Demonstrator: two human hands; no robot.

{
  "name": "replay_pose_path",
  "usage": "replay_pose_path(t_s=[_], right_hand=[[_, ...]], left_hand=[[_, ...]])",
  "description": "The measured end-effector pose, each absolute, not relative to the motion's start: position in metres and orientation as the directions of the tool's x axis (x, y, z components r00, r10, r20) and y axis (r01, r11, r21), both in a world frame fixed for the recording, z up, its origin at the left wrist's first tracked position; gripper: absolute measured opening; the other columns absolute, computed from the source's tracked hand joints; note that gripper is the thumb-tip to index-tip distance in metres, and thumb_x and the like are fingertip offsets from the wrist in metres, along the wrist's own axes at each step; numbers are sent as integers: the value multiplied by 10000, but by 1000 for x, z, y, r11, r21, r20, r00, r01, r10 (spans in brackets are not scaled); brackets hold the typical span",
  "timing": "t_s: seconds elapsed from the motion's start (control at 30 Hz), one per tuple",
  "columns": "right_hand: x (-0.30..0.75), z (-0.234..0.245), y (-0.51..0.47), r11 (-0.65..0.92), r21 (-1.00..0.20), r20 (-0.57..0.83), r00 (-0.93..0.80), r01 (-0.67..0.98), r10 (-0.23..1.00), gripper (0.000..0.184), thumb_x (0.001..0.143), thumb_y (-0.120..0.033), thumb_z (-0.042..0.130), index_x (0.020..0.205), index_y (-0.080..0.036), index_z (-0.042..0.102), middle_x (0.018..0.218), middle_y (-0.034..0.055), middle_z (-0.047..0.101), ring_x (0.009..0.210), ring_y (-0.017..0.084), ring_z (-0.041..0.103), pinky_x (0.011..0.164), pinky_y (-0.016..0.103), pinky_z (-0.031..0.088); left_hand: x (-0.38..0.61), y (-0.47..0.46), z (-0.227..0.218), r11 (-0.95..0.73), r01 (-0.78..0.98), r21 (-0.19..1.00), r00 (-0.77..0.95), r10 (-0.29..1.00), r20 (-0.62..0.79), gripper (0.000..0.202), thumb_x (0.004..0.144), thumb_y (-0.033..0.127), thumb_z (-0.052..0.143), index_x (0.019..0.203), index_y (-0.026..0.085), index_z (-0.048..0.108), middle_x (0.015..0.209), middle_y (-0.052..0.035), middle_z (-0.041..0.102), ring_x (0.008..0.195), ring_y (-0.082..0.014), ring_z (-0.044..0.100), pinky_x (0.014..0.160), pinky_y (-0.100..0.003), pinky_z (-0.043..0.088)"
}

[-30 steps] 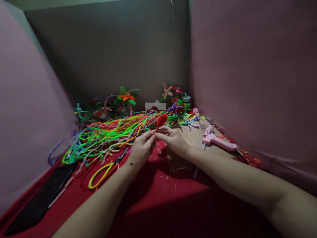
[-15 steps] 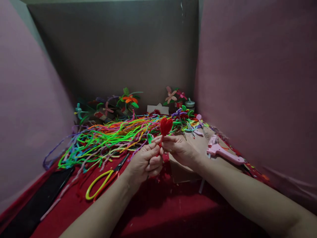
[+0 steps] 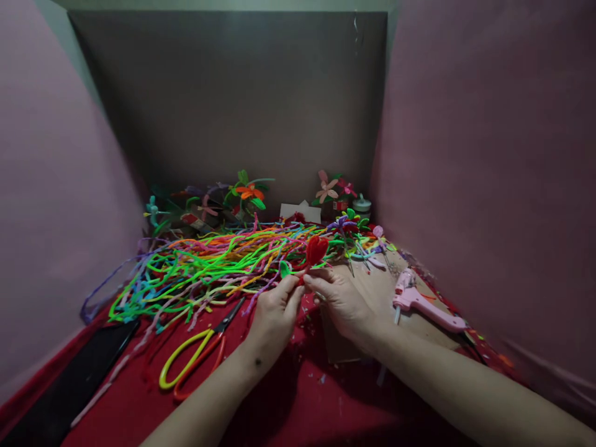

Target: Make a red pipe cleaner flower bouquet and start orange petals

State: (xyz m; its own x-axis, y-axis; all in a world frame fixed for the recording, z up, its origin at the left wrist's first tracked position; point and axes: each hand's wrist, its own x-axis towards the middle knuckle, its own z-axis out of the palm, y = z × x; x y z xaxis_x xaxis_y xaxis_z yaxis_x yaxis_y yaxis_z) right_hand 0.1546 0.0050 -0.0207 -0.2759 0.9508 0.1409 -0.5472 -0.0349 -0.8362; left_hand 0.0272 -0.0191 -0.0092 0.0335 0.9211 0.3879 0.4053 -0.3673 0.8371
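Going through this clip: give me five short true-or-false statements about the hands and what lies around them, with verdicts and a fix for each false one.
1. The left hand and right hand meet at the lower end of the red flower. True.
2. The scissors lie on the right hand's side. False: the scissors lie on the left hand's side.
3. The glue gun is pink. True.
4. The cloth is blue. False: the cloth is red.
5. Both scissor handles are yellow. False: one is yellow, the other orange-red.
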Motion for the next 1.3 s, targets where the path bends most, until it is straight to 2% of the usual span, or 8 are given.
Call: replay_pose_path(t_s=[0.13,0.3,0.6,0.73,0.87,1.07,1.17,1.3], right_hand=[[154,-9,6,-3,-842,193,-306,-540,932,188,673,-327,728,762,-165,694,766,16,676,740,142,583,801,304,427],[152,-7,7,19,-855,165,-237,-518,957,217,671,-364,725,702,-153,680,705,16,657,688,140,568,724,289,441],[149,-23,5,-161,-808,15,-293,-567,956,274,651,-380,744,640,-131,629,527,-33,532,465,73,423,534,241,376],[151,-25,8,-239,-809,-75,-309,-537,948,327,620,-422,762,675,-123,641,569,-24,543,501,69,446,459,196,299],[151,-31,13,-253,-813,-109,-290,-524,951,321,626,-424,761,685,-132,642,567,-28,560,495,67,463,456,189,297],[151,-30,13,-130,-830,42,-295,-542,955,259,682,-386,728,682,-137,657,589,-13,596,515,82,473,524,225,349],[152,-29,13,-85,-826,108,-304,-557,946,234,704,-388,709,750,-160,679,688,1,641,595,100,516,565,228,364],[156,-29,15,-11,-883,167,-336,-469,927,252,725,-392,682,826,-163,716,778,26,668,662,115,531,612,241,382]], left_hand=[[23,-14,-7,-350,408,843,53,931,360,149,808,289,542,711,202,615,586,38,506,537,-112,409,540,-203,322],[22,-14,-7,-354,473,807,67,927,368,154,810,286,543,720,194,628,609,33,516,555,-112,426,568,-207,333],[24,-20,-16,-429,480,765,68,888,456,128,798,245,558,696,202,623,571,37,514,503,-99,421,535,-202,344],[24,-20,-17,-470,504,725,105,866,488,153,819,229,508,704,199,604,603,31,553,527,-97,469,546,-188,377],[25,-19,-21,-476,551,685,142,863,485,168,848,223,457,745,184,584,643,18,567,577,-100,506,597,-195,403],[27,-17,-14,-358,499,789,109,929,352,194,863,277,447,764,175,580,570,53,449,516,-89,398,517,-196,339],[26,-17,-5,-260,388,884,111,966,235,210,846,314,467,728,169,564,522,73,372,458,-74,318,441,-190,269],[25,-18,7,-82,200,976,129,990,57,250,814,382,519,674,176,504,474,95,317,391,-49,235,375,-180,178]])
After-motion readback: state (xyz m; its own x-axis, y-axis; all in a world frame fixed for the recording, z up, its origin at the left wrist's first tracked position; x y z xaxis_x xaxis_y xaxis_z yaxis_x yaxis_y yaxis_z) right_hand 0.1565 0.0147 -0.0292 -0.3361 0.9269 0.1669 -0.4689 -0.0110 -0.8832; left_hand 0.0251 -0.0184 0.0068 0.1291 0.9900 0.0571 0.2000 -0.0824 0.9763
